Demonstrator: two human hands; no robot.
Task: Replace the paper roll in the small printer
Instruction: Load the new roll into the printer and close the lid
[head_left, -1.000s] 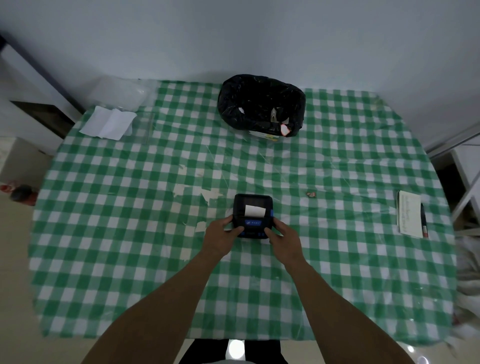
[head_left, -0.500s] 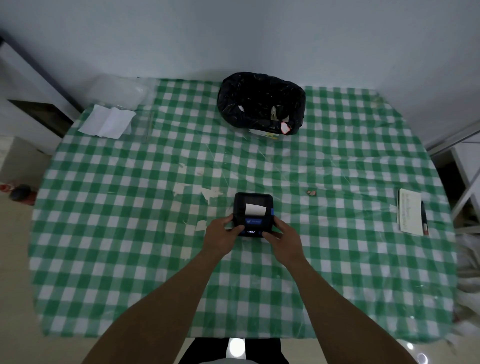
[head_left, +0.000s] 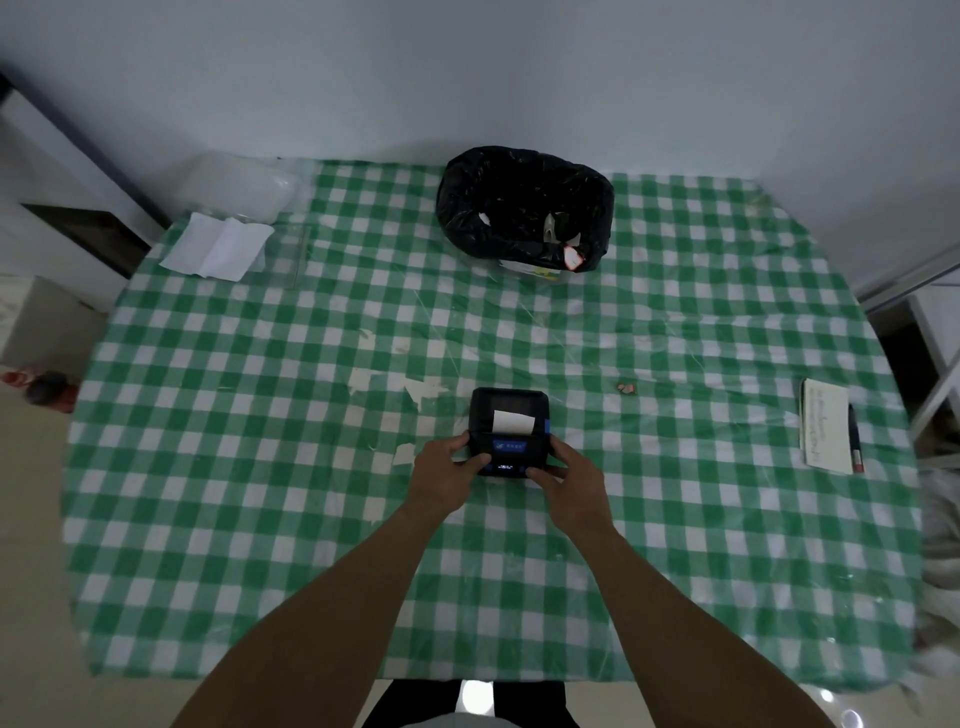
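Observation:
A small black printer with blue trim sits on the green-and-white checked tablecloth, near the table's middle. A short white strip of paper sticks out of its slot. My left hand grips the printer's near left side, thumb on its front panel. My right hand holds the near right side, fingers curled at the front corner. The roll inside the printer is hidden.
A bin lined with a black bag stands at the back centre. Folded white paper and clear plastic lie at the back left. A notepad with a pen lies at the right edge. A small scrap lies right of the printer.
Both hands stay on the printer's near corners; my fingers have shifted slightly over the front panel. The printer has hardly moved.

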